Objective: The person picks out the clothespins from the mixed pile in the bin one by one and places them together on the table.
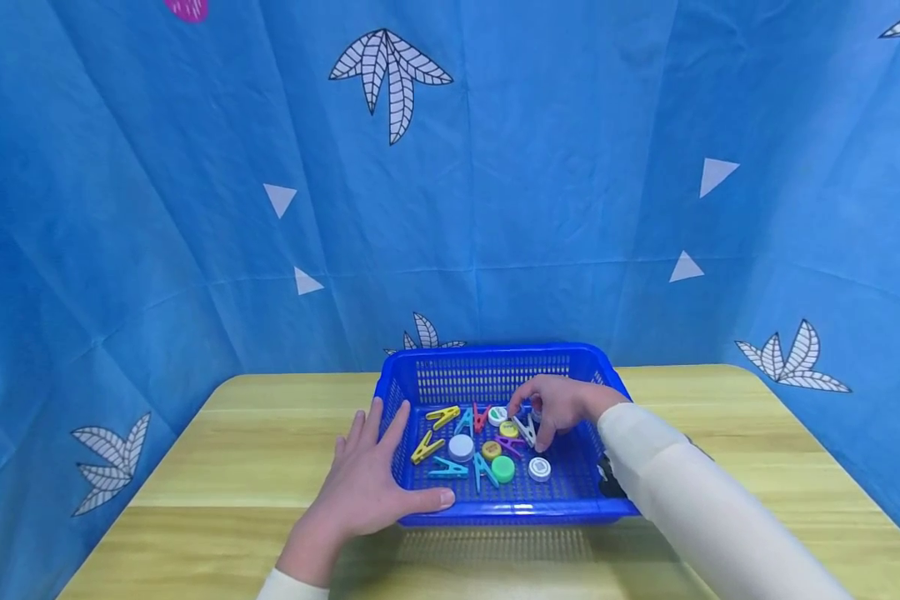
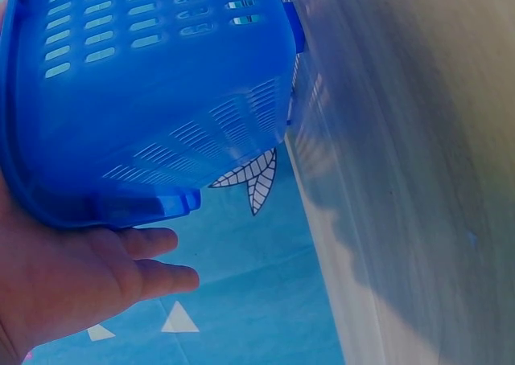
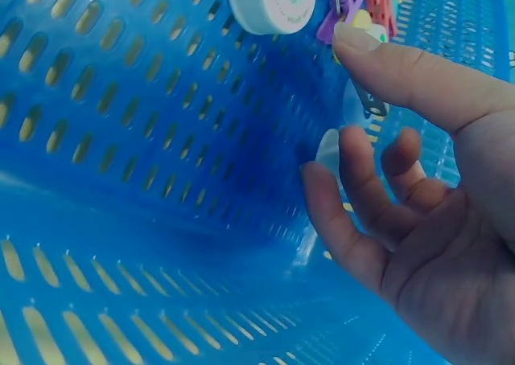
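Clothespins [image 1: 427, 447] and caps [image 1: 461, 448] lie in a basket [image 1: 510, 510] on the table [image 1: 255, 467].

Left hand [image 1: 371, 486]: at the near left corner of the basket [image 1: 513, 512], fingers straight and spread along the left rim, thumb extended over the near rim. Right hand [image 1: 558, 404]: inside the basket's right half, fingers bent, thumb apart. Right forearm [image 1: 705, 500], sleeved, spans the near right corner.
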### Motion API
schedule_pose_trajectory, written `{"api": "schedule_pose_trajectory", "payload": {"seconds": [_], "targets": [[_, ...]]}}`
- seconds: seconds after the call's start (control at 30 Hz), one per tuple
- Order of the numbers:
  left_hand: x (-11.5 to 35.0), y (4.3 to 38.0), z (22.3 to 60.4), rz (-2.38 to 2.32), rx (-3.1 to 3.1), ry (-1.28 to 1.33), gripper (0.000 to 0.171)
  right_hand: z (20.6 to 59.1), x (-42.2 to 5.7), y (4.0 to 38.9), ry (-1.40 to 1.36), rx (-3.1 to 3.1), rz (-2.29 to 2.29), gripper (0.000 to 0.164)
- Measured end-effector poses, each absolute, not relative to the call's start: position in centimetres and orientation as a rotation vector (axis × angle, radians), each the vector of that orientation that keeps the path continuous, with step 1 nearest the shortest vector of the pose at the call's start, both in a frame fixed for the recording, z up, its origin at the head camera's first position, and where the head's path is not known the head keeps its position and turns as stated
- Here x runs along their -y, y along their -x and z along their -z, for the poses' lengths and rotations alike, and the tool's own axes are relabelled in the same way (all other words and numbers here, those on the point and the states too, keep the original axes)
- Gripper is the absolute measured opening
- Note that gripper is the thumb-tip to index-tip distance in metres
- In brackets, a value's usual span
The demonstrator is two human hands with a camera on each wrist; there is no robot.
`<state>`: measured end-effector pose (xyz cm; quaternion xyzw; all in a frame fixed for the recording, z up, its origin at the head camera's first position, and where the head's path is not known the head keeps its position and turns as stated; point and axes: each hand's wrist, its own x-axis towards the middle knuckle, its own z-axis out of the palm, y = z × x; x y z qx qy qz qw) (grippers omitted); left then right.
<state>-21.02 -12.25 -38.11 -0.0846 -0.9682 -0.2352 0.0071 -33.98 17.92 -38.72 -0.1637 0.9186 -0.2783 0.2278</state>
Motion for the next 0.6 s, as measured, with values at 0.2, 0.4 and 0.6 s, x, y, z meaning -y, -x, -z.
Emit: {"api": "schedule_pose_trajectory", "payload": {"seconds": [0.2,0.4,0.6], "targets": [[12.3,21.1,38.2,0.746,3.031,0.258,0.131,38.2,-17.8,33.8,0.437,-2.534,0.777,0.052],[12.1,21.1,38.3,0.752,3.033,0.247,0.130,37.9,-18.0,33.9,0.520,-2.533,0.783,0.054],[12.2,21.2,38.2,0.756,3.038,0.238,0.131,37.4,-18.4,34.2,0.598,-2.518,0.819,0.054]]}}
